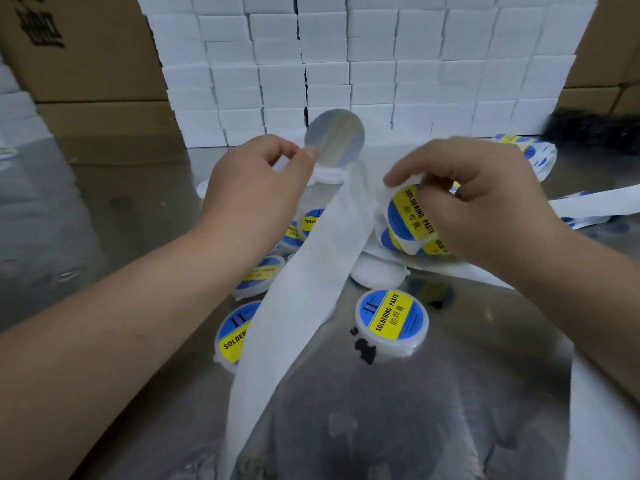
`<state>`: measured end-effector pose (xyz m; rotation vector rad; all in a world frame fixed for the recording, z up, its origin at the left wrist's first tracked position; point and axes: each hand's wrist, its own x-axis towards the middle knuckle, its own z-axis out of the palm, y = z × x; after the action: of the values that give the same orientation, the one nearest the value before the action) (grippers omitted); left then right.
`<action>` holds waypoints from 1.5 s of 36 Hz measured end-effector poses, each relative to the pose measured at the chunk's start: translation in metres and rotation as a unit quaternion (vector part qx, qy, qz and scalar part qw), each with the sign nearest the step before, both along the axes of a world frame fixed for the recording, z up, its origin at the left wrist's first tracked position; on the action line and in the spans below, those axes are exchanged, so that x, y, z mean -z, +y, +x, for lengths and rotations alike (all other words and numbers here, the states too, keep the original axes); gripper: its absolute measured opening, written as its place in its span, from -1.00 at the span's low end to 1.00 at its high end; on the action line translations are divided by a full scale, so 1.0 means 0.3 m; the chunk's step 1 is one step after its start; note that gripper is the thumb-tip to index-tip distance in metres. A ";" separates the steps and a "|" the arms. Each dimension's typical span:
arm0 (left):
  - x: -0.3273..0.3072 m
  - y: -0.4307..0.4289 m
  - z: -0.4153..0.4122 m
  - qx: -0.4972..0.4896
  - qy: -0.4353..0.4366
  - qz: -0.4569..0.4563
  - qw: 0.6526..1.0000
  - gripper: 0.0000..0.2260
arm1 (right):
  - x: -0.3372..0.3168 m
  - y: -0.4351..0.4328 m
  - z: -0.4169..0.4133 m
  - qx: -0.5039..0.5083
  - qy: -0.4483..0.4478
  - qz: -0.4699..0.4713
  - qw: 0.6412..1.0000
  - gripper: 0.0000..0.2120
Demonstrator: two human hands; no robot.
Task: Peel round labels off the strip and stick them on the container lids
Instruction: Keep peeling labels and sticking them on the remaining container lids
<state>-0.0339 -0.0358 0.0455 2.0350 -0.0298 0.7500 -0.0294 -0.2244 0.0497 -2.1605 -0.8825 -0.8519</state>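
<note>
Peeling stage: one round label (334,138) was off the backing, its pale silvery back toward the camera, held just above a bare white plastic container lid (325,174) and not yet stuck down.
Left hand (256,181): thumb and forefinger pinched the round label by its edge.
Right hand (478,202): fingers were curled round the white paper label strip (304,289), gripping it where blue-and-yellow printed labels (412,216) still sat.
Spent backing: the stripped length ran down toward the camera over the shiny metal table (381,427).
Done: five labelled lids counted, the nearest (393,320) in plain view and others partly hidden by the strip.
Left to do: at least two bare lids, the one under the label and another below the right hand (379,271). The job looked partway through.
Labels on strip: two clearly seen, perhaps a third.
Spare strips (533,154): a heap at far right, number unclear.
Backdrop: stacked white boxes (381,64) and brown cardboard cartons (86,64).
</note>
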 end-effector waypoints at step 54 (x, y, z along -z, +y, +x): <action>-0.017 -0.012 0.008 0.197 0.031 -0.248 0.948 -0.80 | -0.009 0.026 -0.017 -0.050 0.250 0.162 0.953 -0.83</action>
<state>-0.0315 -0.0395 0.0505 1.5046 -0.1878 0.3886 -0.0344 -0.2165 0.0525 -1.8938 -0.5422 -0.3361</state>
